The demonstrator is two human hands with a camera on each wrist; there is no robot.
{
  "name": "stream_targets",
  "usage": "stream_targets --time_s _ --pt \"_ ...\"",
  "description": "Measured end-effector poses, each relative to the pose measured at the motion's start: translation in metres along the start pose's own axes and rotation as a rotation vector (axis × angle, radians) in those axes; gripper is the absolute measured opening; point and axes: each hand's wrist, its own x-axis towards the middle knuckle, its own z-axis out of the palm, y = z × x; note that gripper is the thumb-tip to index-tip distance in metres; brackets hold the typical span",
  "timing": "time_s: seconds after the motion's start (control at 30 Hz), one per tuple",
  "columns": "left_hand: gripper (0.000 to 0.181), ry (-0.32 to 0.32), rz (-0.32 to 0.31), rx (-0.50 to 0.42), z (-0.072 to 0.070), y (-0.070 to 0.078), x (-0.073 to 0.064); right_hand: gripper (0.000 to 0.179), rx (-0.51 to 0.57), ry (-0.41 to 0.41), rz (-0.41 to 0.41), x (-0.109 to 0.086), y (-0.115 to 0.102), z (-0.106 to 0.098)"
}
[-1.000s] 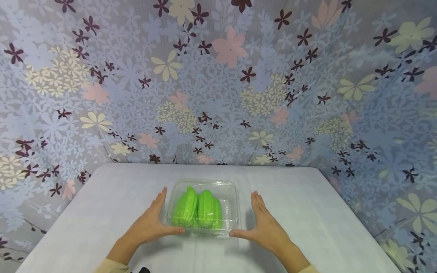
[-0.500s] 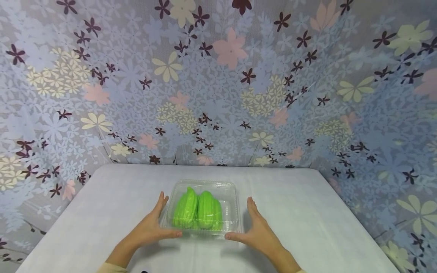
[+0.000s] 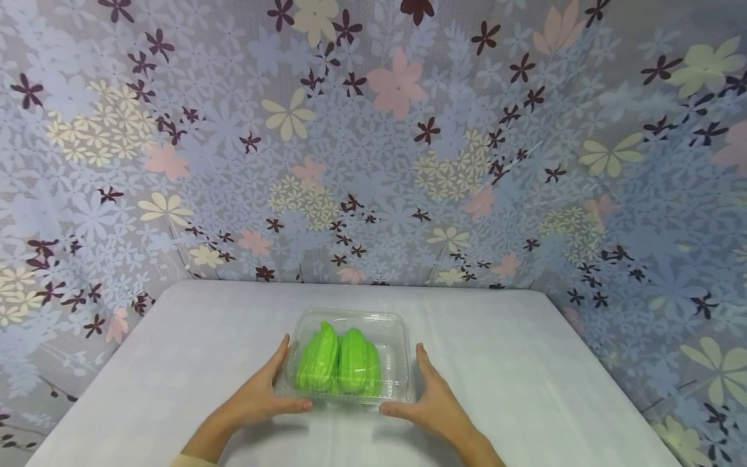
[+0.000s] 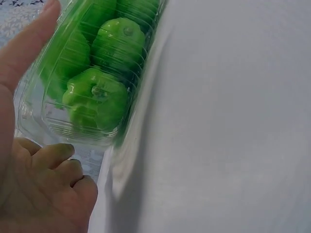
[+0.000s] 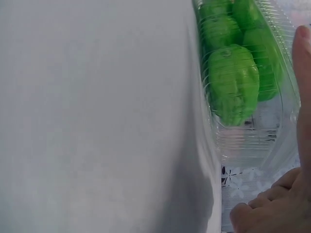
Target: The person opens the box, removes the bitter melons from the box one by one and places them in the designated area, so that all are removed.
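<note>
A clear plastic clamshell box (image 3: pixel 394 353) sits on the white-covered table in the head view, its lid down. Several bright green, ribbed vegetables (image 3: pixel 353 363) fill its left and middle; the right part shows bare plastic. My left hand (image 3: pixel 257 397) is at the box's left side, thumb stretched along the near edge and fingers along the side. The right hand (image 3: pixel 434 403) mirrors it on the other side, thumb near the front right corner. In the left wrist view, the fingers (image 4: pixel 53 167) lie just beside the end of the box. The right wrist view shows the thumb (image 5: pixel 303 63) alongside its rim.
White cloth covers the table (image 3: pixel 513 363). Its far edge meets a wall (image 3: pixel 373 162) papered with flowers, which also runs down the right side. A beige sleeve (image 3: pixel 192 460) shows at the lower left.
Both hands have drawn in closer to the box's sides, the right one moving left and slightly toward me. The box stays in nearly the same place.
</note>
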Motion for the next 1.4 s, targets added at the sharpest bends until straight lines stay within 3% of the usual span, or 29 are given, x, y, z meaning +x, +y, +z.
stream_targets --time_s 0.4,0.73,0.93,1.4 --pt "0.127 -0.057 -0.021 -0.168 -0.002 0.000 -0.002 0.135 0.052 -0.007 -0.020 0.000 0.005 0.006" --pt "0.123 -0.050 -0.051 -0.227 0.001 -0.003 -0.003 0.135 0.097 0.003 0.004 0.001 0.000 0.012" --pt "0.120 -0.051 -0.039 -0.256 0.003 -0.003 -0.003 0.135 0.133 0.005 0.016 0.003 -0.002 0.012" --pt "0.118 -0.040 -0.059 -0.309 0.004 -0.003 -0.002 0.131 0.127 0.028 0.052 -0.001 -0.001 0.016"
